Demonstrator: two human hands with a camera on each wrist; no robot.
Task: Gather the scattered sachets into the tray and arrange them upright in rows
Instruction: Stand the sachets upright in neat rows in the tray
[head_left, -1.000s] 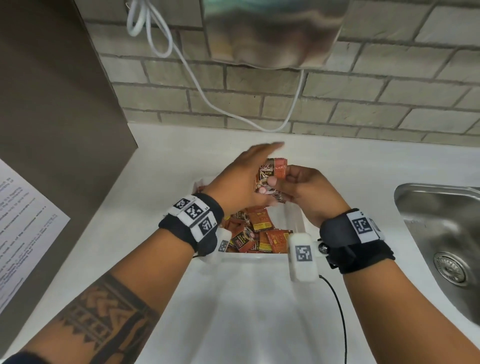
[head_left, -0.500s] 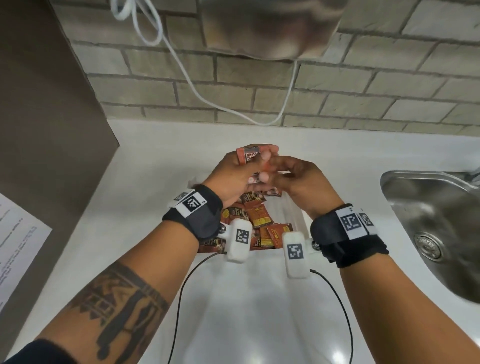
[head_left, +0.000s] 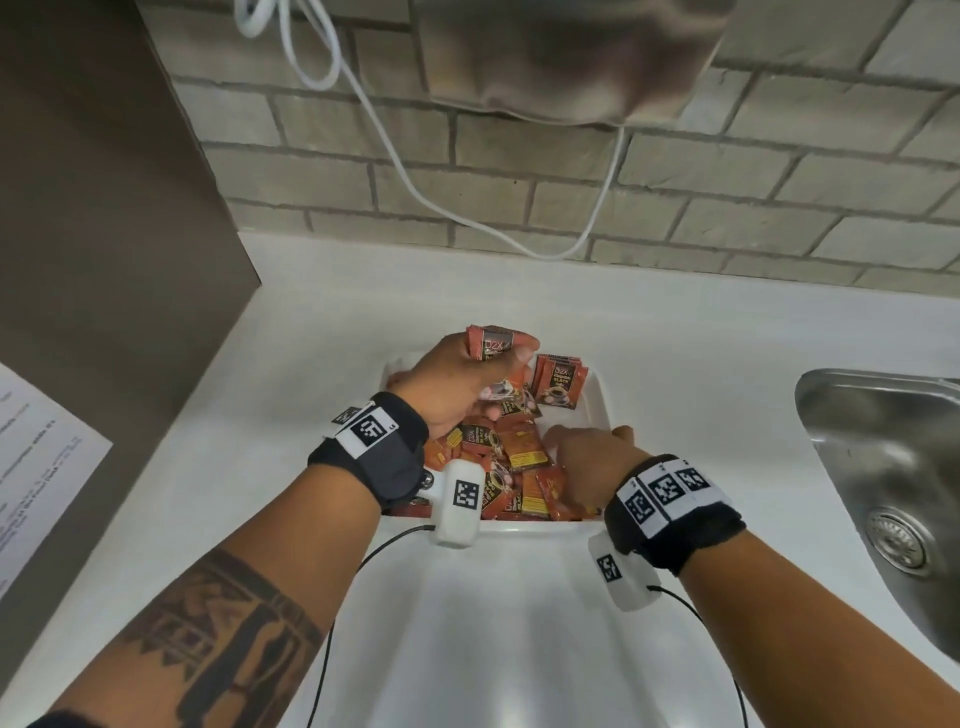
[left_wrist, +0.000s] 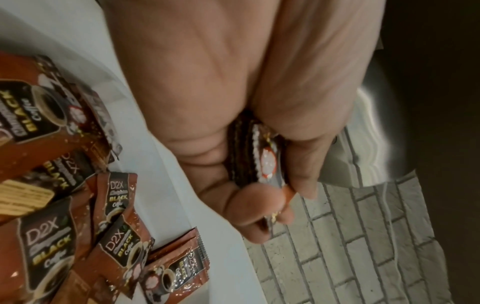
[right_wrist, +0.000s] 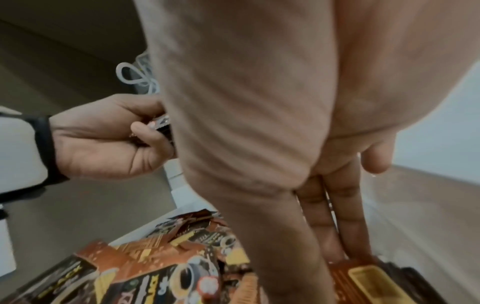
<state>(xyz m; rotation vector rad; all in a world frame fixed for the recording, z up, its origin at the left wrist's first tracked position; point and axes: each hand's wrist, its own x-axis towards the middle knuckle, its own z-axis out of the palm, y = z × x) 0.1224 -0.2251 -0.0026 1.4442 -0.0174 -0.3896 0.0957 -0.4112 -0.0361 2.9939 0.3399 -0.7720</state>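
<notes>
Left hand (head_left: 457, 384) grips sachets (head_left: 491, 345) above tray (head_left: 597, 410).

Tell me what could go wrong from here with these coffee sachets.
The left hand pinches a stack of sachets by its edges; it might fan out and drop. The right hand reaching into the loose pile might knock over the upright sachets leaning at the tray wall.

Sachets (head_left: 524, 457) in tray (head_left: 597, 395), sink (head_left: 883, 467) rightward

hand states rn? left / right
Left hand: grips a stack of sachets.
Right hand: open, straight fingers reaching into the loose sachets in the tray.
</notes>
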